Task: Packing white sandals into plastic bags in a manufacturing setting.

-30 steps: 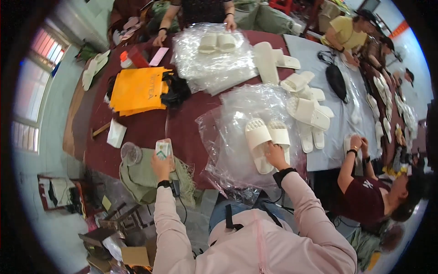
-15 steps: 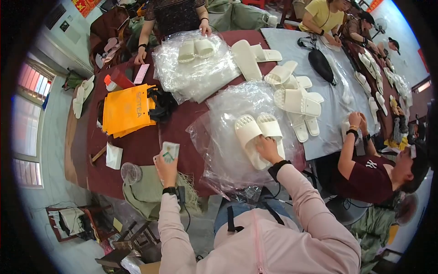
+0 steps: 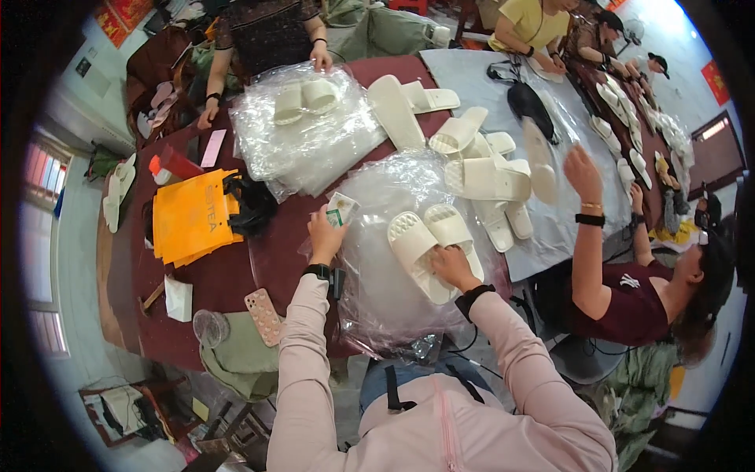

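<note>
- Slippers (image 3: 410, 237): cream pair, side by side, toes pointing away from the wearer, on the pile of clear bags (image 3: 370, 287) at the near side of the desk (image 3: 287, 248).
- Right hand (image 3: 454, 269): down on the pair just below the straps, fingers bent, touching the footbeds. Can't tell if it grips or only rests; fingertips partly hidden.
- Left hand (image 3: 324, 234): closed on a white-green packet (image 3: 344, 208), thumb and fingers pinching it, top part sticking out. Held at the bags' left edge, apart from the slippers.
- Slipper handling, judged by look: light, moulded foam or soft plastic, sole bends but springs back; not fragile. Best hold: strap, or pinch both soles at the inner rims to lift as a pair.
- Packet handling: likely light, flat, could crease; take by edges. Thickness unclear.
- Bags: thin, glossy, probably slippery; slippers may slide on them.
- Around: more slippers (image 3: 487, 181) heaped just right; phone (image 3: 262, 316) near the left forearm; yellow bags (image 3: 197, 216) farther left.
</note>
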Action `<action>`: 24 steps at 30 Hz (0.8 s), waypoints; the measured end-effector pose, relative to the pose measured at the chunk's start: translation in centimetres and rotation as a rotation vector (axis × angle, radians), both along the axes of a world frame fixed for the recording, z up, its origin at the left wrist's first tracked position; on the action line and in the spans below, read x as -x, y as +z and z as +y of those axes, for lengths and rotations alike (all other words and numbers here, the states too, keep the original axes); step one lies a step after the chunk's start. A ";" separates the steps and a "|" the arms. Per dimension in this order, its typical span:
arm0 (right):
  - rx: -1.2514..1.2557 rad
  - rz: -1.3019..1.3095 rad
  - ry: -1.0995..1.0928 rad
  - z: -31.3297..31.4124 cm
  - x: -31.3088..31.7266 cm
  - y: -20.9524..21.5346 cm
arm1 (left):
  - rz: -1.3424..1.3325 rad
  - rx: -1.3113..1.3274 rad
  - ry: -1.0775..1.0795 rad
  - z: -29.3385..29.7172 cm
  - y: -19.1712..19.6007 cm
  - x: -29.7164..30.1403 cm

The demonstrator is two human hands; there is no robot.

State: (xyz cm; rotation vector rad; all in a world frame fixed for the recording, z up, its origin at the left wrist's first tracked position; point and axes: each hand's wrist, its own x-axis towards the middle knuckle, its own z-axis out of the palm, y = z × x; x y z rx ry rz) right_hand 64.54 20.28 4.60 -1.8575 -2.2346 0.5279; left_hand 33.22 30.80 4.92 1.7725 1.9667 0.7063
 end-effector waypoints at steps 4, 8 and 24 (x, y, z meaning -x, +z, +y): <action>-0.022 0.101 -0.002 0.4 -0.3 -0.2 | 0.055 0.054 -0.033 0.8 -0.2 -1.1; -0.043 0.062 -0.016 0.8 -0.1 -0.3 | 0.163 0.171 -0.021 0.7 0.4 -2.1; 0.157 0.973 -0.473 -9.9 -4.9 8.5 | 0.359 -0.030 -1.164 -16.2 0.5 -9.7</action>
